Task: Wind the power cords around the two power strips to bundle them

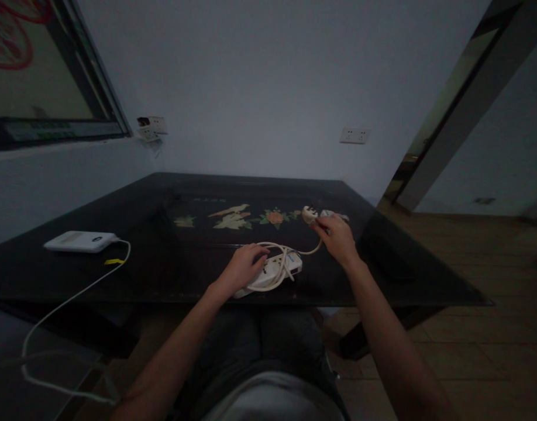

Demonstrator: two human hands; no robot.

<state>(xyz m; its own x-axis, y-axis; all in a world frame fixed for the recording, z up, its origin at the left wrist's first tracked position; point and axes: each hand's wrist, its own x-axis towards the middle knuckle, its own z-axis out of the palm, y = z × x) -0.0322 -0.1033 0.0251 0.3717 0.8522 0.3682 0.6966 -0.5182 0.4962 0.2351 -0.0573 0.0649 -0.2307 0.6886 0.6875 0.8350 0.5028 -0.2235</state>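
A white power strip (275, 272) lies near the front edge of a black table (163, 263), its cream cable (281, 257) looped over it. My left hand (244, 268) rests on the strip's left part, fingers curled down onto it. My right hand (336, 237) is raised a little to the right, fingers pinched on the cable just below its plug (309, 214), which points up and away from me.
A white power bank (81, 241) with a white cord (75, 295) lies at the table's left; the cord hangs off the front edge. Wall sockets (354, 135) sit behind. A painted flower and bird pattern (237, 217) marks the tabletop. Wooden floor lies to the right.
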